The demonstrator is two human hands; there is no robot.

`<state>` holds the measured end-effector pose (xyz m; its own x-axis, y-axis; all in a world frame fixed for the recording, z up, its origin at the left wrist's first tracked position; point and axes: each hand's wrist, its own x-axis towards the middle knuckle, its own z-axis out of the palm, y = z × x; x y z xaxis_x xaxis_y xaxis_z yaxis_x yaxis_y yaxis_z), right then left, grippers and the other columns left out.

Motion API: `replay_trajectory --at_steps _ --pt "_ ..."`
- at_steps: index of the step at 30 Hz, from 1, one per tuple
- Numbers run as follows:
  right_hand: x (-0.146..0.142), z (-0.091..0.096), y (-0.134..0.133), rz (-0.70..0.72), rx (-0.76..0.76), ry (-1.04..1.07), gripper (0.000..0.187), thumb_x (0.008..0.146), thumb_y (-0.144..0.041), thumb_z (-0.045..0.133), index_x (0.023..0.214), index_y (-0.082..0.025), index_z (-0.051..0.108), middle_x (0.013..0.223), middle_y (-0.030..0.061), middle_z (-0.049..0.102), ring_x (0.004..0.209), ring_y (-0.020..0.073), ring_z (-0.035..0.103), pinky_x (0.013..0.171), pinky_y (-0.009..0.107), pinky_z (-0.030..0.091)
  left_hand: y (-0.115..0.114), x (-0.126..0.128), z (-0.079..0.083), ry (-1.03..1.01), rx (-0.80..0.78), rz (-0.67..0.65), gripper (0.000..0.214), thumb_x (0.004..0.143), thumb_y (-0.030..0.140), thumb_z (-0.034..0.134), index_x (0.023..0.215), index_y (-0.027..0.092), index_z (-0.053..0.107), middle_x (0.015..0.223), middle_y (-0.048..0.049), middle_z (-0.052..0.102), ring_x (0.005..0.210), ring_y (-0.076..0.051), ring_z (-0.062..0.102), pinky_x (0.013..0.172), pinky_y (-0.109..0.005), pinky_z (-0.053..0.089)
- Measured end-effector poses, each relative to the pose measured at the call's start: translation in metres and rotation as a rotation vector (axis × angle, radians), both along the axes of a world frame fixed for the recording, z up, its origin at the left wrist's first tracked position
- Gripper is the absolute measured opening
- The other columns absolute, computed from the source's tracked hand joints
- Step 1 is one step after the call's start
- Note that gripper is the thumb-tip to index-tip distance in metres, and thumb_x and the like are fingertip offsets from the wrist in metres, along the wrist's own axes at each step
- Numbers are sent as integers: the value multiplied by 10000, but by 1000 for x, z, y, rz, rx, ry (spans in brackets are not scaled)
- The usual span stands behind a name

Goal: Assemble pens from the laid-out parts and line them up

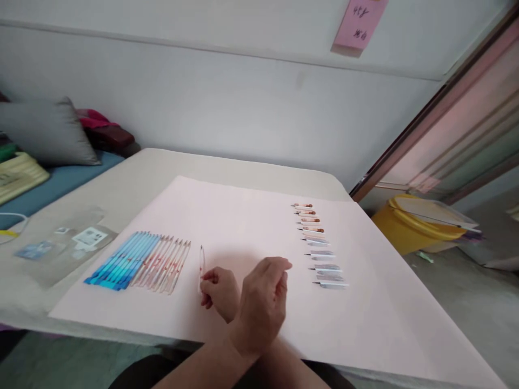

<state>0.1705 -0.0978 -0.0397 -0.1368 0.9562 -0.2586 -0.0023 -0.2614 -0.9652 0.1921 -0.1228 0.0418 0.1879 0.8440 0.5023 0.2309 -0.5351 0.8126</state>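
My arms cross over a pale pink sheet (243, 216) on the table. My right hand (219, 294) reaches to the left and pinches a clear pen barrel with red marks (201, 265), which lies on the sheet. My left hand (263, 302) passes over it toward the right, back up and fingers curled under, so anything in them is hidden. To the left lies a tight row of pens, the blue ones (121, 262) beside the clear red-marked ones (166, 265). To the right, small pen parts (318, 243) lie in a column, brownish at the far end and bluish nearer.
Clear plastic bags with labels (68, 243) lie at the table's left end. Beyond it are a grey cushion (48, 132) and bedding. A yellow bin (413, 224) stands on the floor at the right. A pink note (359, 24) hangs on the wall.
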Motion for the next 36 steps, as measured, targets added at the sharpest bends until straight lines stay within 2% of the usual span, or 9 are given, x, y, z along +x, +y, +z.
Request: replay_trajectory --at_steps 2,5,11,14,16,19,22,26,36 --pt "-18 -1 0 27 -38 -21 71 750 -151 483 787 -193 528 503 -18 499 395 111 496 367 218 368 -3 -2 -2 29 39 -39 280 838 81 401 1025 211 565 973 -56 641 913 -167 589 812 -309 488" --pt "-36 -5 1 7 6 -105 89 752 -129 450 805 -186 494 587 -30 502 396 93 505 340 184 349 -2 -9 -3 73 68 -53 291 827 50 403 1041 190 541 993 -63 626 911 -158 574 819 -307 480" --pt "-56 -18 -1 45 63 -160 108 779 -124 423 857 -200 424 687 -24 517 409 59 468 363 155 350 5 -17 2 53 18 -34 275 836 60 387 1033 186 531 977 -63 621 898 -156 573 803 -302 480" --pt "-57 -16 -1 97 87 -208 124 793 -117 392 873 -208 416 662 -26 524 432 78 486 398 175 354 5 -17 5 36 -10 -33 264 842 82 385 1031 189 535 969 -61 623 889 -159 577 799 -307 482" --pt "-54 -11 -2 119 165 -363 122 787 -109 401 853 -207 434 659 -19 534 488 98 507 454 199 359 5 -17 6 39 -18 -38 259 843 90 387 1028 187 540 965 -61 624 881 -160 579 790 -307 485" --pt "-48 -3 -3 158 365 -691 95 762 -121 455 812 -200 468 742 17 561 634 144 535 550 245 362 4 -19 8 52 -31 -42 263 840 90 389 1029 183 546 969 -60 624 886 -162 580 787 -304 485" --pt "-44 1 -6 243 467 -854 107 786 -168 466 888 -194 484 872 47 565 686 168 545 577 274 368 4 -20 9 61 -41 -40 272 824 79 404 1031 180 549 976 -56 624 890 -161 580 790 -299 484" --pt "-45 0 -8 294 483 -904 171 801 -201 499 970 -194 472 946 54 549 717 180 559 587 292 387 3 -17 8 59 -44 -48 285 811 63 406 1033 175 548 980 -57 623 881 -160 583 780 -293 487" --pt "-46 -1 -9 269 489 -948 91 846 -216 453 932 -197 476 927 50 559 680 173 563 537 277 368 6 -17 3 84 -32 -34 263 840 96 388 1039 184 535 967 -59 623 881 -164 584 787 -308 485"
